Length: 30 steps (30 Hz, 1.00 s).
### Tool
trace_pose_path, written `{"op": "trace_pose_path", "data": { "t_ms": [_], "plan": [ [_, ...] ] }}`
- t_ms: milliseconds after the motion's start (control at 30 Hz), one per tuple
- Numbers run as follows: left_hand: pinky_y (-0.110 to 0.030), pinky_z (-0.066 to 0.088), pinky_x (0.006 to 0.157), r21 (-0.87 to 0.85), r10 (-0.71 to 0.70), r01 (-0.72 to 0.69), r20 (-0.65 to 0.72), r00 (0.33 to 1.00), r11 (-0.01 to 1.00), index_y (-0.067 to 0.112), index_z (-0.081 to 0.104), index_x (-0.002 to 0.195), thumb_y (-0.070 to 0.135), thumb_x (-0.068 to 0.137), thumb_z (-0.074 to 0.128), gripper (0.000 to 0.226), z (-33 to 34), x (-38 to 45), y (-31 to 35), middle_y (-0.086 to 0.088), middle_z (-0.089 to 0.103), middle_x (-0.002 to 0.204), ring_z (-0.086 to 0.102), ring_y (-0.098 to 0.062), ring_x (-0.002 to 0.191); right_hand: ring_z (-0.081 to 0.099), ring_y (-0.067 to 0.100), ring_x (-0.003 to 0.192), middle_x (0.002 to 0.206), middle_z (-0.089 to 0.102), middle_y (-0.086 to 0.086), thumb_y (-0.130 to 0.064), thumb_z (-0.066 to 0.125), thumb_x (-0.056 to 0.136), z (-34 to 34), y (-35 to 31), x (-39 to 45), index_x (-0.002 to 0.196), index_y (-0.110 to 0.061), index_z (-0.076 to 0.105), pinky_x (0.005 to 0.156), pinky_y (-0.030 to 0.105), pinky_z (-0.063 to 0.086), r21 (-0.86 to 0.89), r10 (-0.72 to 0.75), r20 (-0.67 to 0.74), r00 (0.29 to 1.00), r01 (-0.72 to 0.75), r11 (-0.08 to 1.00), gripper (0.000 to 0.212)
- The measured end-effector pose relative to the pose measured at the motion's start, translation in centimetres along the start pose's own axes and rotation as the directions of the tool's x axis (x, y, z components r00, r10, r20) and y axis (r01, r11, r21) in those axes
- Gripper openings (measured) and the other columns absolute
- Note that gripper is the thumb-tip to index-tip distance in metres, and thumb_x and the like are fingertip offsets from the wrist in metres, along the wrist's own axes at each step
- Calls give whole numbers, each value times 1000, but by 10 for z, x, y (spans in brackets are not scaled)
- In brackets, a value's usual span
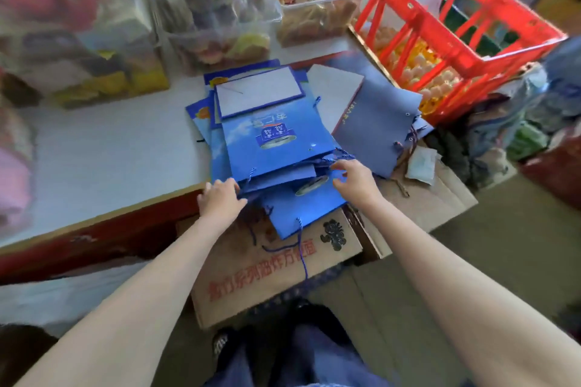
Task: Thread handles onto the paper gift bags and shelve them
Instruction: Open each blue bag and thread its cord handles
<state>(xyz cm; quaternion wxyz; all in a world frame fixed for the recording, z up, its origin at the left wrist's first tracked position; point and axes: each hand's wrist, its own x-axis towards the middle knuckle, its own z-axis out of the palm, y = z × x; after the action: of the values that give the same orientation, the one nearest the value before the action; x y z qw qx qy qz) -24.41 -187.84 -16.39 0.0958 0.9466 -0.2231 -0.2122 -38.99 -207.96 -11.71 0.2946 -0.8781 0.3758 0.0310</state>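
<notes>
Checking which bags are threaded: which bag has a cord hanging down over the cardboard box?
The lowest bright blue bag, nearest the person; its blue cord dangles past the table edge.

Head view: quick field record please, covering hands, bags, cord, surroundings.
left hand: grips near-left edge of the blue bag stack
right hand: fingers on the stack's near-right edge
stack: flat on white table, overhanging its edge
cord: blue, dangling from lowest bag
below: cardboard box, red print
right of stack: red crate

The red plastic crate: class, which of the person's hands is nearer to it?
Right. The right hand rests on the blue gift bags, below and left of the red crate; the left hand grips the stack's far edge.
</notes>
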Motion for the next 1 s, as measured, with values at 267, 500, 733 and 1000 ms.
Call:
{"op": "trace_pose_path", "data": {
  "t_ms": [267,500,733,1000],
  "plan": [
    [-39,45,86,-276,-8,-33,-144,990,961,13,59,101,30,87,61,22,-6,1,1,-11,51,112,53,-31,104,50,26,113,123,51,11,-8,54,89,31,-22,-33,120,-9,56,89,27,38,116,30,-20,999,-28,993,31],
    [-37,39,90,-133,-8,-9,-126,992,991,16,63,105,22,91,54,17,-7,12,5,-13,53,117,47,-33,109,52,21,110,122,55,8,-6,52,90,28,-28,-32,121,-9,56,87,23,37,154,7,3,1000,-8,988,31],
    [-38,43,87,-182,80,-102,-124,989,978,14,62,99,43,85,63,32,-4,22,-2,-8,57,108,54,-29,102,51,23,112,121,58,10,-3,45,91,42,-38,-23,121,-7,55,87,24,39,222,41,37,998,-48,974,32],
    [-30,44,75,-320,160,-151,4,987,935,9,66,88,18,88,59,11,-26,17,-1,-5,63,89,58,-25,88,54,16,93,115,62,5,-6,49,92,48,-43,-47,122,-10,54,78,24,43,387,133,17,991,-129,913,30]
  ]
}}
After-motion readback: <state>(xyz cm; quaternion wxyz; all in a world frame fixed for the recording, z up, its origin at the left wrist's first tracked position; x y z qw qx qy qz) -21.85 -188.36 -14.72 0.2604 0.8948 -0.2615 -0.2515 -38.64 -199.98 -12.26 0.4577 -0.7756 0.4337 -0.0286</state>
